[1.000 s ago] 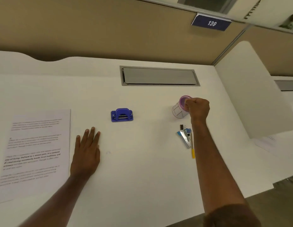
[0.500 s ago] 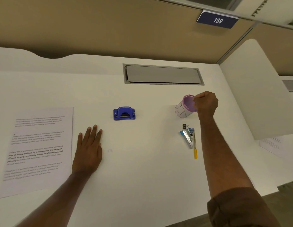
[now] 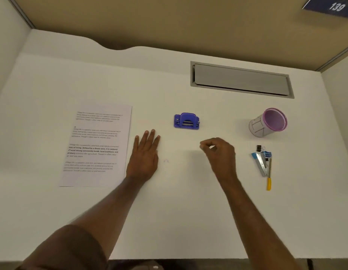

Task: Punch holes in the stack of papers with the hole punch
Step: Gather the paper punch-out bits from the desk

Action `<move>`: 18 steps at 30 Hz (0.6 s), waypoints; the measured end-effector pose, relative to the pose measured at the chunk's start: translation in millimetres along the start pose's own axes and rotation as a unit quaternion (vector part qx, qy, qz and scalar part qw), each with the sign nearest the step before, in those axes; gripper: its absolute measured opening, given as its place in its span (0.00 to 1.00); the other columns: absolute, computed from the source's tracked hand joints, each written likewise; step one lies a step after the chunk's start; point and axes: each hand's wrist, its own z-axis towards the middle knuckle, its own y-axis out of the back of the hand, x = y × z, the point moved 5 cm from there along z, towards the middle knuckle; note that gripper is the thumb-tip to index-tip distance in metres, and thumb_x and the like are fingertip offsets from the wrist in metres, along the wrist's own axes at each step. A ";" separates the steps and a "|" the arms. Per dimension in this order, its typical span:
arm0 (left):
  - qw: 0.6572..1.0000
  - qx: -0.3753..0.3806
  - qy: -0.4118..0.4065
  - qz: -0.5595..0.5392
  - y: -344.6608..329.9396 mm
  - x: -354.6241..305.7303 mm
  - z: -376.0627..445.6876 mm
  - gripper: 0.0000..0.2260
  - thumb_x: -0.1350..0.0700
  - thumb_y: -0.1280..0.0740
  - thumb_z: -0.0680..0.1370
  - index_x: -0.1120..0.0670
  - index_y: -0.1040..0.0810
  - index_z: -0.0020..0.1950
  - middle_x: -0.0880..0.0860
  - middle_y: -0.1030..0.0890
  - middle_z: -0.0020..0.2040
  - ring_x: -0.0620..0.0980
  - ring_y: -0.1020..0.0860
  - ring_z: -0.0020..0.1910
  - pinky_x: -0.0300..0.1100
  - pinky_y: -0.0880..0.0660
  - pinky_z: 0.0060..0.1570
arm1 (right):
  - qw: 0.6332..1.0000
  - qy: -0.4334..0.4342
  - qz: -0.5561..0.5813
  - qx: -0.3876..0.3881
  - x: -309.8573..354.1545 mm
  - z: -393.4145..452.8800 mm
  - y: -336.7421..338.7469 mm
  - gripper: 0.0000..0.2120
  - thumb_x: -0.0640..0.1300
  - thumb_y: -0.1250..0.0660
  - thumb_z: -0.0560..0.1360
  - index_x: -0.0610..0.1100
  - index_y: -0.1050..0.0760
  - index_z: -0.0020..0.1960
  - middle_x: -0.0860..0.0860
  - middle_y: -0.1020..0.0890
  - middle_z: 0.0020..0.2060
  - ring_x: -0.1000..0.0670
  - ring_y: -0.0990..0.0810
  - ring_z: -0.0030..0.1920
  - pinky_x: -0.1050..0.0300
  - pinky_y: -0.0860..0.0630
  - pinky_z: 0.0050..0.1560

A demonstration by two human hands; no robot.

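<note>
Head view shows the white desk [image 3: 188, 211]. Left of the hole punch [image 3: 186, 121] lies the stack of papers [image 3: 97, 147], long axis running away from the person. The hole punch lies crosswise, slot facing the person. Left hand [image 3: 144, 154] rests flat, fingers spread, holding nothing. Right hand [image 3: 219, 152] hovers, fingers loosely curled, pinching nothing I can make out. Right of the punch, the purple pen cup [image 3: 267, 122] looks empty.

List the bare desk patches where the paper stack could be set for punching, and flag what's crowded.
Free: the near desk between the forearms; the far strip between papers and cable flap, behind the hole punch. Narrower: between right hand and stapler. Crowded: right side, with pen cup, stapler and binder clip; left hand flat beside the papers.
</note>
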 end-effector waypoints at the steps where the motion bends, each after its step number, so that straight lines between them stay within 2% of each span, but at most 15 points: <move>1: 1.000 0.002 0.001 0.001 -0.6 0.1 0.2 0.25 0.56 0.50 0.82 0.56 0.39 0.80 0.56 0.43 0.82 0.57 0.47 0.82 0.60 0.49 0.80 | 0.998 0.019 -0.020 0.049 -0.3 -15.4 -25.2 0.03 0.42 0.26 0.72 0.49 0.16 0.42 0.56 0.15 0.41 0.54 0.19 0.38 0.53 0.21 0.45; 3: 1.000 0.005 -0.001 0.000 -1.9 0.5 0.5 0.25 0.55 0.51 0.82 0.56 0.40 0.80 0.56 0.44 0.82 0.57 0.47 0.82 0.60 0.49 0.80 | 0.990 0.055 -0.069 0.112 -2.5 -38.5 -62.8 0.03 0.43 0.27 0.73 0.49 0.16 0.45 0.56 0.16 0.43 0.55 0.19 0.41 0.55 0.22 0.48; 6: 1.000 0.000 -0.009 -0.003 -1.9 0.9 0.8 0.25 0.57 0.48 0.81 0.57 0.39 0.80 0.57 0.43 0.82 0.57 0.46 0.82 0.61 0.48 0.79 | 0.978 0.097 -0.123 0.138 -3.3 -48.7 -90.0 0.07 0.44 0.30 0.76 0.49 0.17 0.53 0.54 0.17 0.48 0.52 0.19 0.50 0.61 0.26 0.52; 10: 1.000 -0.007 -0.009 -0.009 -0.7 -0.3 1.1 0.25 0.58 0.47 0.81 0.57 0.37 0.79 0.57 0.41 0.82 0.58 0.45 0.81 0.62 0.47 0.78 | 0.956 0.160 -0.181 0.168 8.7 -41.7 -104.9 0.13 0.46 0.31 0.77 0.51 0.20 0.61 0.54 0.18 0.56 0.51 0.22 0.58 0.58 0.27 0.57; 14: 1.000 -0.003 -0.008 -0.009 -1.0 -0.1 1.2 0.24 0.58 0.46 0.82 0.57 0.38 0.79 0.57 0.42 0.82 0.58 0.45 0.82 0.62 0.47 0.78 | 0.929 0.204 -0.235 0.201 18.1 -29.1 -110.8 0.12 0.46 0.32 0.77 0.52 0.20 0.61 0.52 0.19 0.55 0.48 0.22 0.56 0.49 0.22 0.51; 18: 1.000 -0.007 -0.012 -0.008 -0.3 -0.3 0.7 0.24 0.58 0.48 0.82 0.58 0.38 0.79 0.58 0.42 0.82 0.58 0.45 0.81 0.62 0.46 0.78 | 0.904 0.237 -0.268 0.234 17.9 -22.7 -114.9 0.10 0.47 0.32 0.78 0.51 0.18 0.58 0.51 0.19 0.54 0.47 0.22 0.54 0.47 0.21 0.49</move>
